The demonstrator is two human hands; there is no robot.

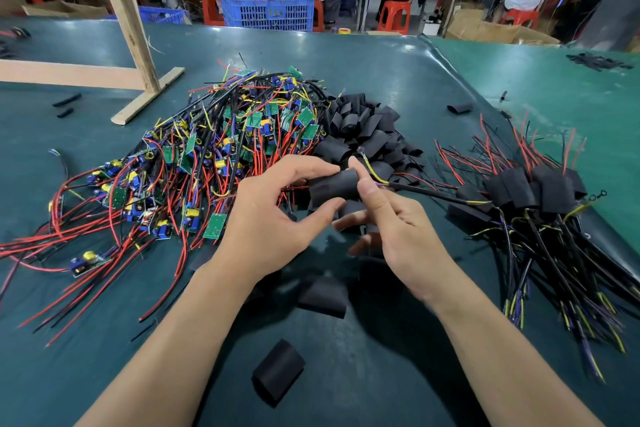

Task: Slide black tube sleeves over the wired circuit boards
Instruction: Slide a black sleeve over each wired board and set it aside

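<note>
left hand (273,215) pinches black tube sleeve (334,189) | right hand (398,232) pinches wire bundle (415,188) | risk: sleeve is snagged on hidden board edge

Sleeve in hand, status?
Left hand pinches black sleeve. Right hand pinches its wires at sleeve's end. Board hidden inside. Nothing in the way.

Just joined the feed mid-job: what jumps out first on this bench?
The big heap of wired circuit boards left of centre, with loose black sleeves piled behind it. At centre the left hand and right hand hold one sleeve; finished ones lie right.
</note>
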